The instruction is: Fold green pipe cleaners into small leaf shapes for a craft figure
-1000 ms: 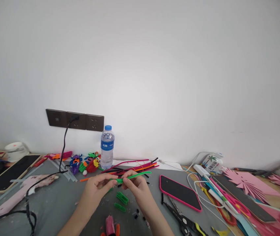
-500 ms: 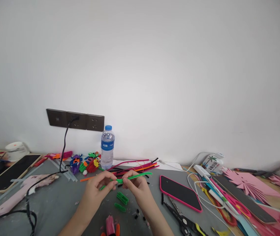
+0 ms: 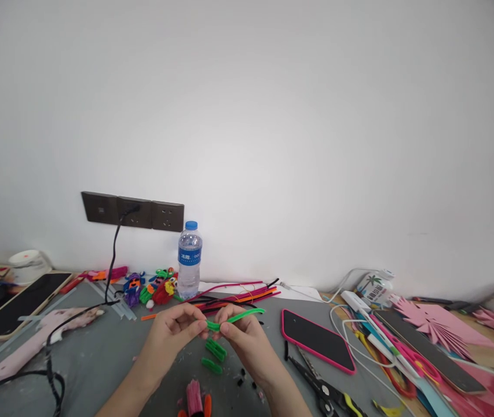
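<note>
At the near edge of the desk (image 3: 99,353), a pink bundle (image 3: 194,397) stands between orange pieces. Beyond it lie two short green bundles (image 3: 216,350), one just behind the other. Black offcuts (image 3: 241,381) are to their right; the scissors (image 3: 324,390) lie farther right.

Next in depth are the hands. The fingers of the left hand (image 3: 177,330) and the right hand (image 3: 245,337) are closed in a pinch, both grasping one green fuzzy stem (image 3: 245,314). The two grips are close together, with a short length of stem exposed between them.

Axis: the stem runs crosswise, left to right. It dips slightly between the grips, then angles upward past the right fingers. The long free end is on the right-hand side, so the right hand is nearer to it. The left end is hidden by the left fingers.

Behind the hands: loose coloured stems (image 3: 253,296), then an upright bottle (image 3: 189,272).
</note>
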`<state>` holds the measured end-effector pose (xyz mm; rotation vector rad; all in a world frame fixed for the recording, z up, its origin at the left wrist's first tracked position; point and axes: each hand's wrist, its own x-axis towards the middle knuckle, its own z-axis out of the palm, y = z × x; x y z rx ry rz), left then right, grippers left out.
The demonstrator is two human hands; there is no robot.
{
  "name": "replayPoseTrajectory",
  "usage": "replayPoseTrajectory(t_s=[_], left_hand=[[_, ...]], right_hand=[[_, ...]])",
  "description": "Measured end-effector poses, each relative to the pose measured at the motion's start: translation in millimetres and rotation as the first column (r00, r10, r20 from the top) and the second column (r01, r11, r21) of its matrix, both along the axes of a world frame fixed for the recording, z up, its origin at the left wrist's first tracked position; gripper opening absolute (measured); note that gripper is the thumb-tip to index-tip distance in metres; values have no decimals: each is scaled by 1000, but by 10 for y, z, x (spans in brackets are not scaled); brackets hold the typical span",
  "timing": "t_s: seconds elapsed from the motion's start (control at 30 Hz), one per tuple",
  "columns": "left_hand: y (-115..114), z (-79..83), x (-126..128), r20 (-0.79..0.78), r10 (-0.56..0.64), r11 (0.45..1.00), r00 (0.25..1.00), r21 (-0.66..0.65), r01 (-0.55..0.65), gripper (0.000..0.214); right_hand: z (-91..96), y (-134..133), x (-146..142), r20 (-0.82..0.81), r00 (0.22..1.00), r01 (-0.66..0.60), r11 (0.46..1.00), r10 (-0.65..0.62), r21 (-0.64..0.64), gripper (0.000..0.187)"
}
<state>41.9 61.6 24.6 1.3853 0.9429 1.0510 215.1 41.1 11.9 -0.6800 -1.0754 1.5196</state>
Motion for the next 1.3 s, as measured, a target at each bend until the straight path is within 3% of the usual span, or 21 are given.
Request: replayPoseTrajectory(t_s=[0.33, 0.6, 0.9, 1.13, 1.3], left_hand=[[-51, 61, 26, 163, -143, 977, 976, -132, 165, 28], [-42, 24, -1, 229, -183, 967, 956, -136, 217, 23], [-51, -42, 26, 326, -246, 939, 913, -154, 308, 20], [-46, -61, 23, 288, -278, 929, 916, -163, 333, 21], [21, -2, -23, 85, -201, 960, 976, -182, 213, 26]], right_hand=[[-40, -11, 27, -101, 965, -244, 970, 241, -18, 27], [-69, -16, 26, -135, 966, -227, 974, 222, -18, 24], [-28, -58, -14, -193, 915, -368, 929, 355, -34, 30], [-40, -53, -10, -169, 916, -371, 929, 363, -16, 30], [-36, 11, 54, -160, 971, -180, 984, 177, -7, 23]])
